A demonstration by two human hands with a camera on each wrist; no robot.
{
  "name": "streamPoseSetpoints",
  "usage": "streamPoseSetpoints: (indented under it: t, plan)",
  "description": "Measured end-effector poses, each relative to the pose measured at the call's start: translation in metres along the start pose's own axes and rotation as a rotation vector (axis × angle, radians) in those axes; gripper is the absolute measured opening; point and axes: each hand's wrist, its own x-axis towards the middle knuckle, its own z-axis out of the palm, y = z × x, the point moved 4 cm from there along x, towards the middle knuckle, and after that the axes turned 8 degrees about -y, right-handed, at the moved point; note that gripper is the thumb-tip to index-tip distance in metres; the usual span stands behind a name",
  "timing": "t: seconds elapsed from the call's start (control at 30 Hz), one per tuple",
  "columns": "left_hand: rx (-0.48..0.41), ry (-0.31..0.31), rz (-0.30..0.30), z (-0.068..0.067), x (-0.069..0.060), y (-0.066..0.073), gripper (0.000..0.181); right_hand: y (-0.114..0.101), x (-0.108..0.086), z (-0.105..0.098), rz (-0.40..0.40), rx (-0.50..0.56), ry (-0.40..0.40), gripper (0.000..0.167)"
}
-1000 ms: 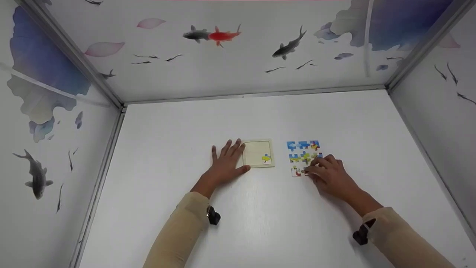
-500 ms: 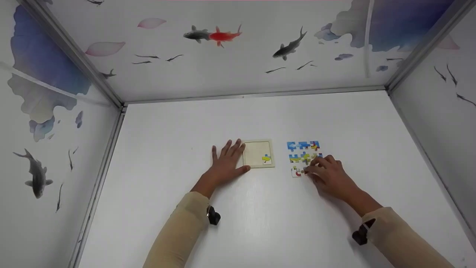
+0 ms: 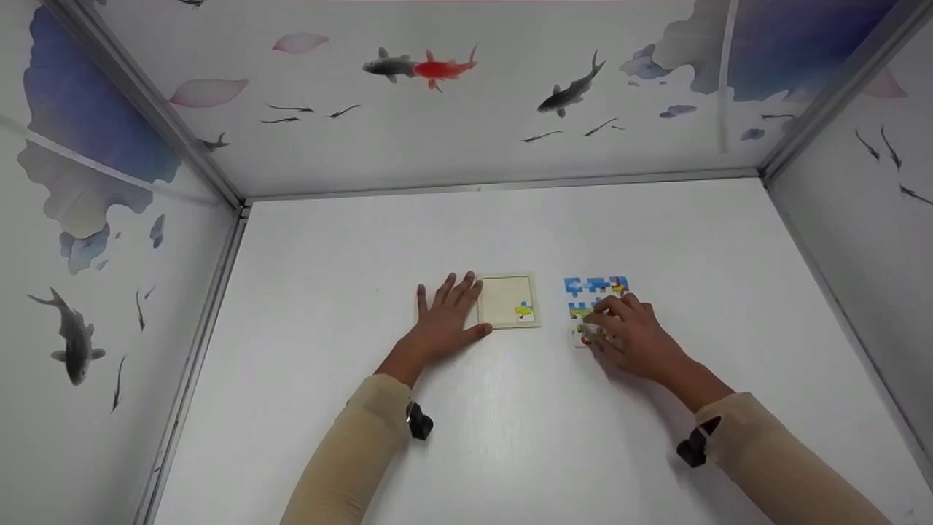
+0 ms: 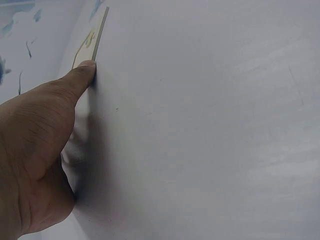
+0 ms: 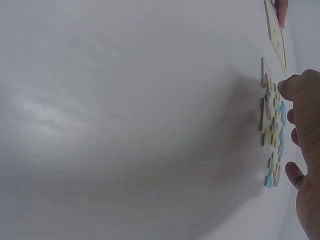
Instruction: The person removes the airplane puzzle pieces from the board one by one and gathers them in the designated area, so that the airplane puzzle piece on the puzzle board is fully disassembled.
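My left hand (image 3: 439, 324) lies spread along the left side of a square wooden puzzle tray (image 3: 503, 278); its thumb touches the lower left corner. A yellow, blue and white jigsaw piece (image 3: 524, 310) sits in the tray's lower right corner. To the right of the tray, jigsaw pieces (image 3: 573, 286) lie in loose rows on the table. My right hand (image 3: 640, 339) is over the lower rows with bent fingers, hiding several pieces. In the right wrist view, its fingertips (image 5: 286, 89) are close to the pieces; whether they pinch one is hidden.
The white table (image 3: 452, 437) meets a back wall (image 3: 466, 138) and side walls painted with fish. A black wrist camera (image 3: 419, 421) is strapped on the left sleeve, another black wrist camera (image 3: 692, 446) on the right one.
My right hand has shifted left across the jigsaw pieces, from the lower middle toward the lower left, covering more of the middle row. The left hand and the tray have stayed put.
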Motion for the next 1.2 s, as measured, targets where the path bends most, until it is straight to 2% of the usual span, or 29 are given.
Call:
streamPoseSetpoints:
  t: [0.47, 0.7, 1.2]
  plan:
    - [-0.018, -0.004, 0.010, -0.001, -0.001, 0.000, 0.090, -0.030, 0.056, 0.009, 0.039, -0.015, -0.108, 0.040]
    - [0.005, -0.003, 0.004, 0.000, 0.001, 0.000, 0.091, -0.043, 0.079, 0.014, 0.024, -0.019, -0.134, 0.043]
    - [0.012, -0.004, 0.003, 0.001, 0.002, -0.002, 0.090, -0.048, 0.092, 0.024, 0.026, -0.034, -0.184, 0.044]
